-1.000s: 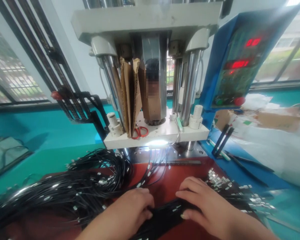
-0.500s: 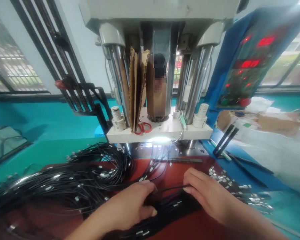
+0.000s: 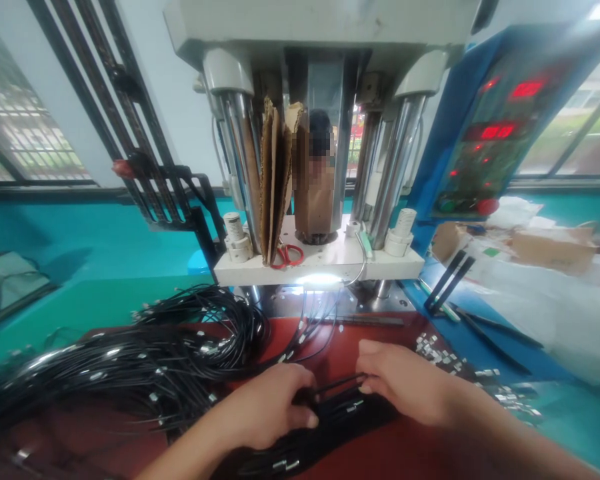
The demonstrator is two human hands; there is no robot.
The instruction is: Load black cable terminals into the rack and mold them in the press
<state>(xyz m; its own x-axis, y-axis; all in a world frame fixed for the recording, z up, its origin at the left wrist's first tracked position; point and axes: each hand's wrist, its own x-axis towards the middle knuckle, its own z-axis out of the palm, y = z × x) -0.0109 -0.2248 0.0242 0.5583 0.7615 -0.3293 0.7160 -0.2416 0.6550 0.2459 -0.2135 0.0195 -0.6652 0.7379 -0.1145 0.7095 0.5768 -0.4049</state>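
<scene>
Between my two hands runs a thin black cable [image 3: 337, 383]. My right hand [image 3: 397, 380] pinches it between thumb and fingers. My left hand [image 3: 275, 403] curls round the cable's other side, its fingertips partly hidden. Just below lies a dark bundle of black cables [image 3: 345, 427] with small silver connectors, on the red-brown work surface [image 3: 420, 447]. A large heap of black cables [image 3: 105, 367] with shiny metal ends spreads to the left. Several cables [image 3: 300, 337] lead up toward the lit slot of the press [image 3: 320, 270].
Red-handled scissors [image 3: 290, 255] and folded cardboard [image 3: 275, 187] sit on the press plate. Silver connectors [image 3: 440, 353] lie at the right. Beyond them are black tweezers [image 3: 493, 337] and white bags [image 3: 570, 313]. A blue control box [image 3: 485, 127] with red displays stands at the right.
My right hand has moved slightly left, nearer my left hand, with the cable still in its pinch. My left hand has shifted a little to the right.
</scene>
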